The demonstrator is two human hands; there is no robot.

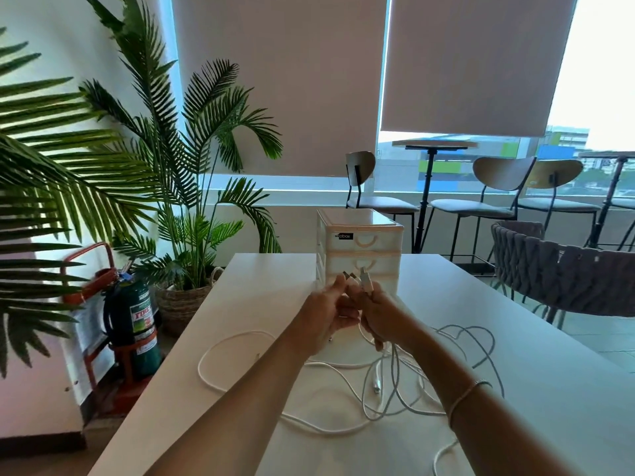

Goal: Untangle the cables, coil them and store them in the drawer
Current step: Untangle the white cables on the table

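Observation:
Several white cables (pixel 388 383) lie tangled in loose loops on the white table (pixel 240 304), with one wide loop (pixel 220 355) reaching out to the left. Above the tangle, my left hand (pixel 326 314) and my right hand (pixel 378 314) are raised close together, each pinching white cable ends whose plugs (pixel 360 280) stick up between them. Strands hang from my right hand down into the tangle. Just behind my hands stands a small translucent plastic drawer unit (pixel 360 235) with peach trim; its visible drawers are closed.
A woven dark chair (pixel 567 276) stands at the table's right side. Palm plants (pixel 154 166) and a fire extinguisher (pixel 134 321) are on the floor to the left. Bar stools (pixel 481 201) and high tables line the window behind.

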